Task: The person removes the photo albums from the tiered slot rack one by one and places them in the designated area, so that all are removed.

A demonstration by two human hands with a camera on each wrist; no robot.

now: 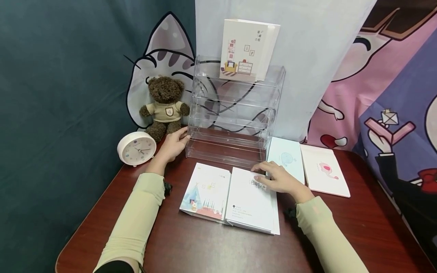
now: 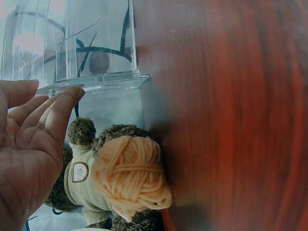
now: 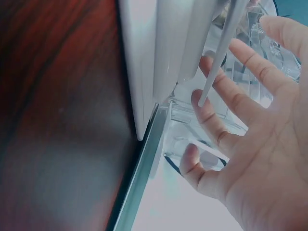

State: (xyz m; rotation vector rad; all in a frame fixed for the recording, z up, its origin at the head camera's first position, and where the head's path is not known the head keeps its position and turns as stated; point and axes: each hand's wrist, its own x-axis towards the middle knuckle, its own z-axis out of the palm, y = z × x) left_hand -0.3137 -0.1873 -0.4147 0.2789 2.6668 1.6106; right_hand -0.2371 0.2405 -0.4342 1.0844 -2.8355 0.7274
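My left hand (image 1: 172,146) touches the left side of a clear acrylic rack (image 1: 235,146). In the left wrist view its straight fingers (image 2: 62,113) reach the rack's edge. My right hand (image 1: 281,178) lies over the upper right part of a white book (image 1: 249,210) with black lettering. The right wrist view shows the spread fingers (image 3: 221,86) at the edge of a thin white cover (image 3: 221,57). Left of that book, a second white book (image 1: 206,193) shows a blue tent picture. Another white book (image 1: 246,51) stands on the rack's top tier.
Blue (image 1: 286,159) and white (image 1: 324,170) notebooks with animal pictures lie right of the rack. A white alarm clock (image 1: 137,148) and a brown teddy bear (image 1: 165,108) are at the left. An orange yarn ball (image 2: 130,173) sits beside the bear. The table (image 1: 205,250) is reddish brown.
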